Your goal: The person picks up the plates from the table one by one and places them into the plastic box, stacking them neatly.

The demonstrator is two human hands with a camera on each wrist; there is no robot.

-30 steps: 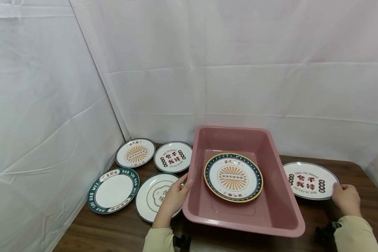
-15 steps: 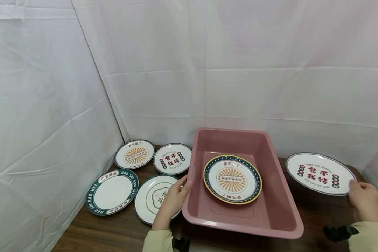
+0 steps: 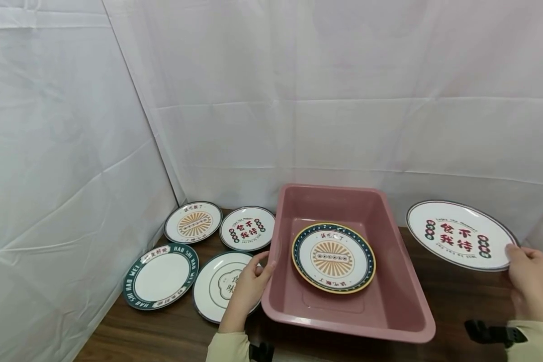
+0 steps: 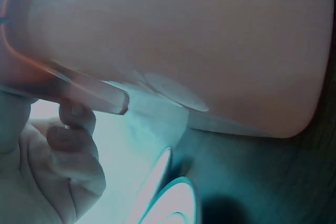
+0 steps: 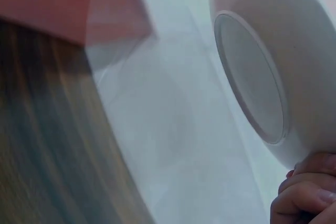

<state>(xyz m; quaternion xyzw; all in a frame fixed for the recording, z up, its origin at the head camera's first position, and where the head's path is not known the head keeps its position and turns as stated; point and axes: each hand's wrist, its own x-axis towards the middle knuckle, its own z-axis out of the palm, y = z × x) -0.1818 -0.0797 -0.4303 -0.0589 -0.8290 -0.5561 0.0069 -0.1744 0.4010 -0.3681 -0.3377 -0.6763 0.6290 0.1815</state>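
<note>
My right hand (image 3: pixel 535 276) pinches the right edge of a white plate (image 3: pixel 457 235) with red characters and a dark thin rim. The plate is tilted and raised above the table. Its pale underside and foot ring (image 5: pixel 252 80) show in the right wrist view, with curled fingers (image 5: pixel 310 195) at its edge. At the near left side of a pink plastic basin (image 3: pixel 344 198), my left hand (image 3: pixel 249 285) grips the rim; the left wrist view shows its fingers (image 4: pixel 76 148) curled under that lip. Inside the basin lies a sunburst plate (image 3: pixel 334 257) with a green and yellow border.
Left of the basin several plates lie on the dark wooden table (image 3: pixel 131 334): a sunburst plate (image 3: pixel 193 222), a red-lettered plate (image 3: pixel 247 229), a green-rimmed plate (image 3: pixel 161 276) and a white plate (image 3: pixel 217 289) partly behind my left hand. White cloth (image 3: pixel 335 100) hangs behind.
My right hand has lifted the red-lettered plate off the table, moving it up and to the right. My left hand and the basin stay nearly where they were.
</note>
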